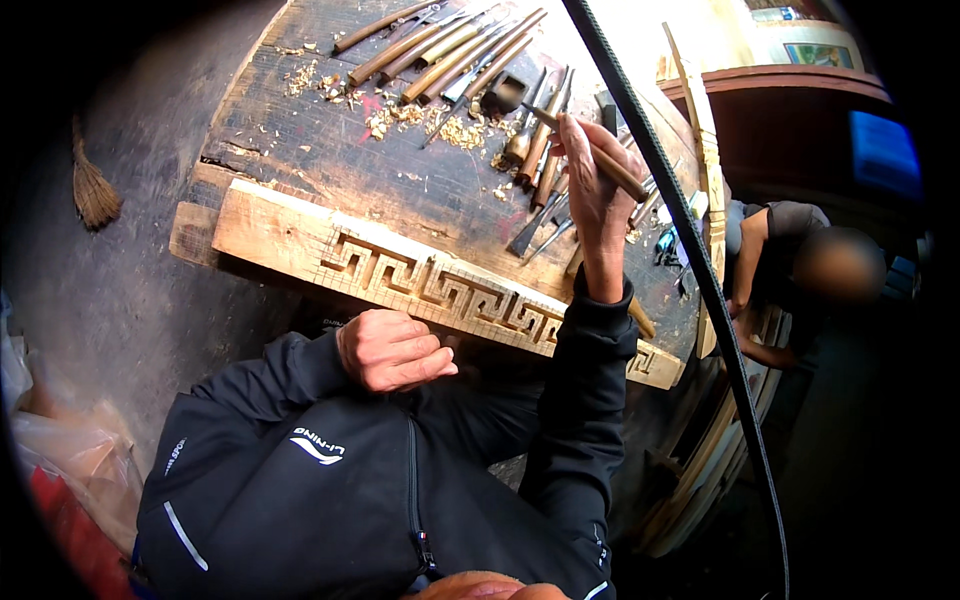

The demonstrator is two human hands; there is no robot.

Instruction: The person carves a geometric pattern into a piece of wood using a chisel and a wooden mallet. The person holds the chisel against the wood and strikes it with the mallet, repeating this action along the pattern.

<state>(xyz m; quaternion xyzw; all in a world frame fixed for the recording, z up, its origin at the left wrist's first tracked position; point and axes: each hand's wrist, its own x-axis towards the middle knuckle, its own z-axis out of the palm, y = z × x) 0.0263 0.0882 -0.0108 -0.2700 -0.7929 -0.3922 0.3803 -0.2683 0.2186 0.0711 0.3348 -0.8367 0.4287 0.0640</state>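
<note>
My right hand (598, 185) is raised over the tool pile at the right of the workbench, closed round the wooden handle of a carving chisel (622, 174). The chisel's dark metal end points up and left. Below it lies a long pale wooden board (275, 225) along the bench's near edge, carved with a stepped, interlocking fret pattern and marked with a pencil grid. My right sleeve covers part of the board. Just in front of the board, my left hand (395, 350) is loosely curled by my jacket. Nothing sticks out of its fingers, though its palm is hidden.
Several wooden-handled chisels (430, 50) lie at the back of the workbench (290, 135) among wood shavings (400, 118). A dark strap or cable (668, 165) crosses the view at right. Beyond it, another person (790, 250) bends near long wooden pieces. A broom (95, 185) is at left.
</note>
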